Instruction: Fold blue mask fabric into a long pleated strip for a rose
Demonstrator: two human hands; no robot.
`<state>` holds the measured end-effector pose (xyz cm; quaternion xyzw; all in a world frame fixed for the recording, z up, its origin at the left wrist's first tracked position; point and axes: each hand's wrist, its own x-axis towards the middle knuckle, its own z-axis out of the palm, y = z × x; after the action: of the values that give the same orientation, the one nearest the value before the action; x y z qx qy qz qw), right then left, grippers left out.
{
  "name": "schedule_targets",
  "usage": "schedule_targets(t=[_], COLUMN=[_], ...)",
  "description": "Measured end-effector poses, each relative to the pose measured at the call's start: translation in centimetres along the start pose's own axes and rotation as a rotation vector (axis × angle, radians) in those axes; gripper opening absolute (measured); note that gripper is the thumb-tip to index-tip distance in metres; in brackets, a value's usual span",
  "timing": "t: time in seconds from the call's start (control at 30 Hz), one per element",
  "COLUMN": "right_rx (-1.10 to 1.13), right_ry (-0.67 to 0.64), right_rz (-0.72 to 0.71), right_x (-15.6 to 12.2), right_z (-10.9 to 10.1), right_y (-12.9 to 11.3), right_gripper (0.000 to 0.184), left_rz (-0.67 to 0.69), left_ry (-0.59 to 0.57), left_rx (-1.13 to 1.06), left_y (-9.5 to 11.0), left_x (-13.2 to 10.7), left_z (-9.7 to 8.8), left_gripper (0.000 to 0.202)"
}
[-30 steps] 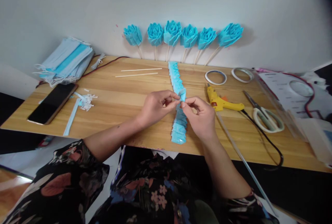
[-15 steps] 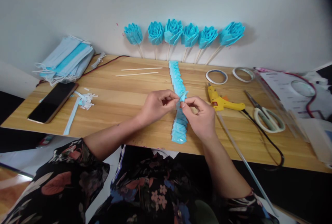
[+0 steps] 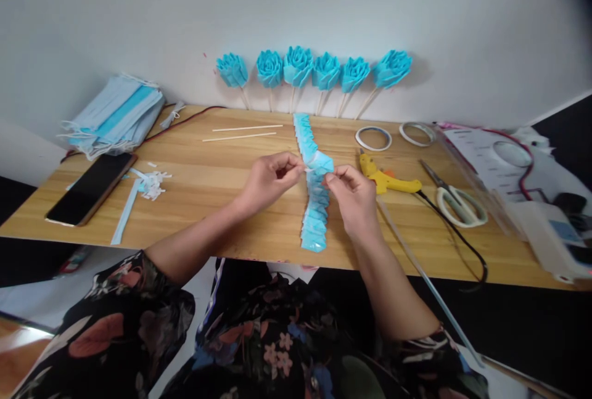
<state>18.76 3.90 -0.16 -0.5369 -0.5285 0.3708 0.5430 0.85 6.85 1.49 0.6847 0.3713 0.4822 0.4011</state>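
A long row of overlapping, folded blue fabric pieces [image 3: 316, 214] runs from the back of the table toward its front edge. Across its middle lies a paler folded piece of blue fabric [image 3: 321, 160], like mask material. My right hand [image 3: 355, 195] pinches the right-hand corner of this piece between thumb and fingertips. At its left side my left hand [image 3: 272, 180] is closed in a pinch, with a tiny white bit showing at the fingertips; what that bit is cannot be made out.
Several blue fabric flowers [image 3: 298, 67] on sticks lean against the wall. Two thin sticks [image 3: 239, 137], tape rolls [image 3: 374, 139], a yellow glue gun [image 3: 388, 182] and scissors [image 3: 456, 198] lie around. At left are face masks [image 3: 115, 112], a phone [image 3: 91, 189] and white scraps [image 3: 152, 183].
My hands have drawn apart, the left one moving leftward. The paler folded piece between them now shows flatter and wider. The whole view has shifted slightly.
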Motion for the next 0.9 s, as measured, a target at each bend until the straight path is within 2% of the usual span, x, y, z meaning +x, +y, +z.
schedule_targets(t=[0.07, 0.13, 0.23, 0.3, 0.37, 0.43, 0.53, 0.63, 0.73, 0.83, 0.9], right_rx=[0.023, 0.032, 0.047, 0.059, 0.058, -0.014, -0.15, -0.183, -0.17, -0.157, -0.148], right_ry=[0.027, 0.052, 0.079, 0.096, 0.112, 0.062, 0.043, 0.06, 0.092, 0.121, 0.134], right_rz=[-0.001, -0.016, -0.03, -0.04, -0.057, -0.061, -0.083, -0.048, 0.012, 0.012, 0.02], right_x=[0.3, 0.7, 0.9, 0.5, -0.4, -1.9, -4.0, -5.4, -6.1, -6.3, -6.5], right_z=[0.0, 0.0, -0.1, -0.2, -0.5, -1.2, -2.6, -3.7, -4.2, -4.4, -4.6], right_y=[0.4, 0.7, 0.9, 0.8, 0.4, 0.0, -0.1, 0.6, 1.6, 2.2, 2.3], right_gripper=[0.013, 0.014, 0.013, 0.012, 0.012, 0.012, 0.011, 0.011, 0.01, 0.009, 0.009], left_rz=[0.044, 0.102, 0.165, 0.132, 0.054, -0.042, -0.156, -0.263, -0.301, -0.269, -0.176], left_ry=[0.015, 0.05, 0.158, 0.23, 0.265, 0.281, 0.272, 0.191, 0.09, 0.047, 0.081], left_rx=[0.039, 0.144, 0.447, 0.652, 0.82, 0.937, 1.033, 1.107, 1.154, 1.184, 1.214], left_y=[1.0, 2.6, 4.7, 5.2, 4.7, 3.5, 1.2, -0.4, -1.0, -0.7, 0.0], left_x=[0.4, 0.4, -0.6, -2.0, -3.8, -5.8, -8.0, -9.0, -9.0, -8.6, -8.2], left_z=[-1.2, -3.3, -7.9, -11.5, -15.1, -18.2, -21.4, -22.9, -23.7, -23.9, -23.1], left_gripper=[0.02, 0.022, 0.017, 0.011, 0.008, 0.009, 0.01, 0.013, 0.022, 0.021, 0.015])
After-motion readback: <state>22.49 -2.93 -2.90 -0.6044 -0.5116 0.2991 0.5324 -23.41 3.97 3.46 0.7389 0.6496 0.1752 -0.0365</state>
